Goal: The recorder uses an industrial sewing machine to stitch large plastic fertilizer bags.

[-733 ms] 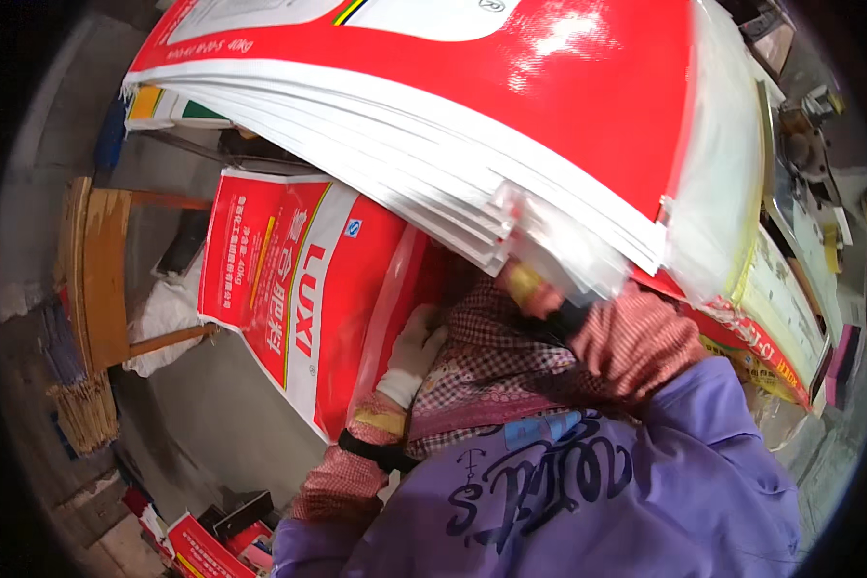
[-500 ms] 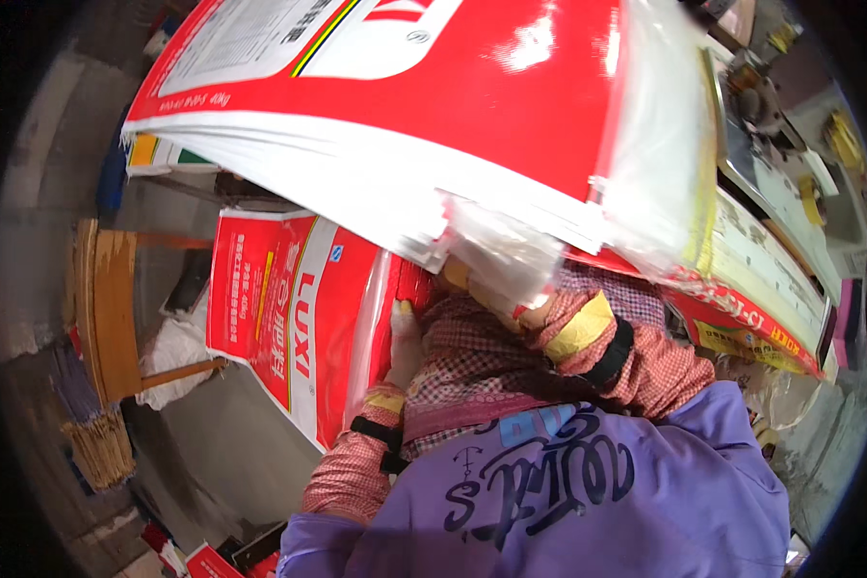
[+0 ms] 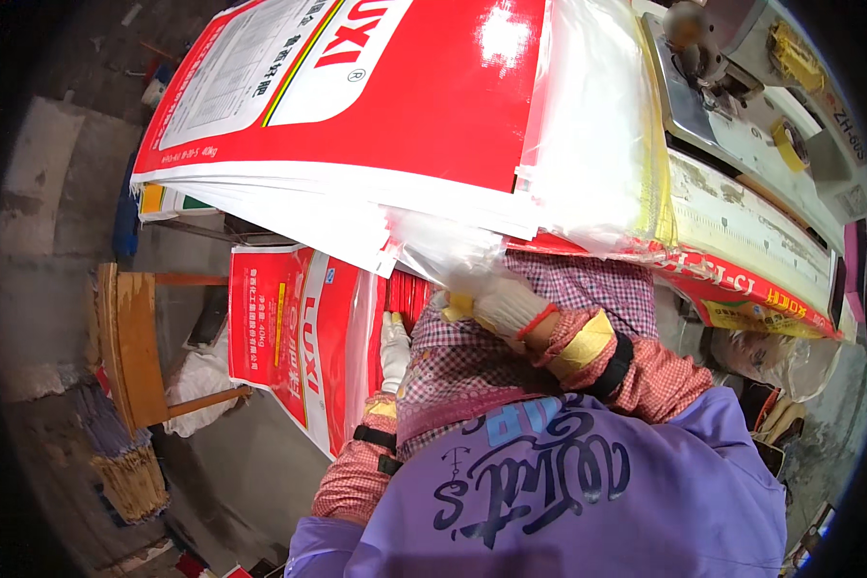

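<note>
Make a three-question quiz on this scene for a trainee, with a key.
1. True or false: the right hand is bare, without a glove.

2. Multiple choice: which lies toward the person's left?
A) the roll of yellow tape
B) the straw broom
C) the machine with the metal plate

3. Short answer: which is nearer the clear plastic film, the right hand or the left hand?

Key:
1. False; it wears a pale glove.
2. B.
3. The right hand.
</note>
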Demonstrator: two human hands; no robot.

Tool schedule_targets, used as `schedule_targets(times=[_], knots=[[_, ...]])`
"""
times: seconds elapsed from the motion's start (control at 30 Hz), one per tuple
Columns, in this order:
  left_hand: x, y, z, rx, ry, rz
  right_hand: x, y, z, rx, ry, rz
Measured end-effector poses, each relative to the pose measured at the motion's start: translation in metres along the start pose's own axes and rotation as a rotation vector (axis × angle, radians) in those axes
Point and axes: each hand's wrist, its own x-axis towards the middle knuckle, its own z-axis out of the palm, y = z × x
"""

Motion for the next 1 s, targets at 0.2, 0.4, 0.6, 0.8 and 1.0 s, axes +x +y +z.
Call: schedule_targets(times=[0.2,0.4,0.6,0.8,1.0], knots=[[-0.005,-0.006,-0.004,-0.08,0.015,-0.181,-0.01,-0.018,-0.016,-0.653,-0.071,-0.11],[0.012,-0.042,0.015,0.213,0.218,0.292,-0.009,-0.028,-0.023,-0.49,-0.099,0.044],[0.02,-0.029,0.014,0.574,0.239,0.259,-0.007,-0.026,-0.019,-0.542,-0.083,0.083],[0.048,-0.063,0.002,0.082,0.142,-0.023,-0.004,-0.015,-0.013,-0.594,-0.048,0.012],[-0.017,-0.11,-0.022,0.036,0.037,-0.233,0.008,-0.013,-0.012,-0.145,0.099,0.001]])
